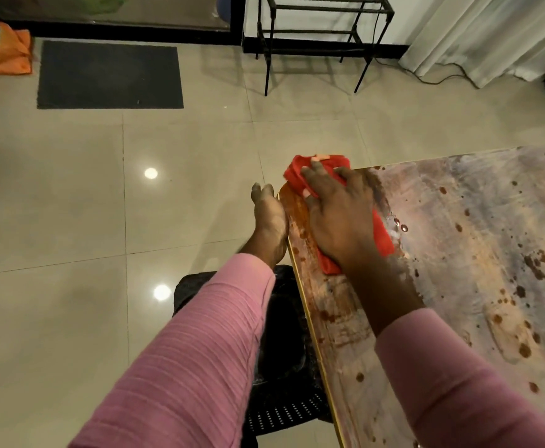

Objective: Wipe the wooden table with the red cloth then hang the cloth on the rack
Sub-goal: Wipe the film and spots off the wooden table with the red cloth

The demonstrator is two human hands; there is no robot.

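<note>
At the near corner of the wooden table (458, 240), the right hand (339, 218) is pressing flat on the red cloth (322, 171) — fingers spread — while the left hand (269, 215), holding nothing, is resting against the table's edge; rack (322, 30) standing well apart.

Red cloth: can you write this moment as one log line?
step: wiping | right hand: flat on red cloth | left hand: at table edge | rack: bare

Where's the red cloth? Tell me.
Head view, centre: the red cloth lies at the wooden table's far left corner, pressed flat under the right hand.
</note>
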